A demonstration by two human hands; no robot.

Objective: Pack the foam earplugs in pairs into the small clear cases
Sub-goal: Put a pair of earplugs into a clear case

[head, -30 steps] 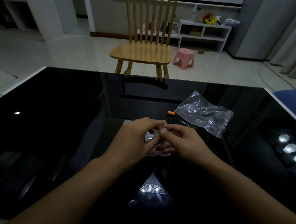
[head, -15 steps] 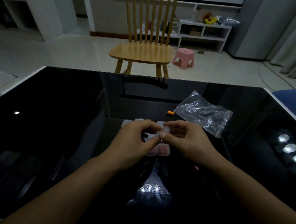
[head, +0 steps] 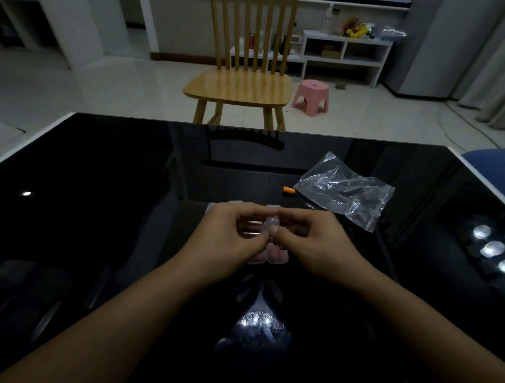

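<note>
Behind hands: orange earplug (head: 288, 190) beside plastic bag (head: 345, 190); chair (head: 242, 85) beyond.

We see a glossy black table (head: 104, 201); right of centre lie a crumpled clear bag (head: 345, 190), an orange earplug (head: 288, 190) and small clear cases (head: 267, 255).

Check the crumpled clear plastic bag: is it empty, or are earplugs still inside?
Cannot tell for certain. The crumpled clear plastic bag lies flat on the glossy black table, no orange showing through it. One orange foam earplug lies outside, beside it.
</note>
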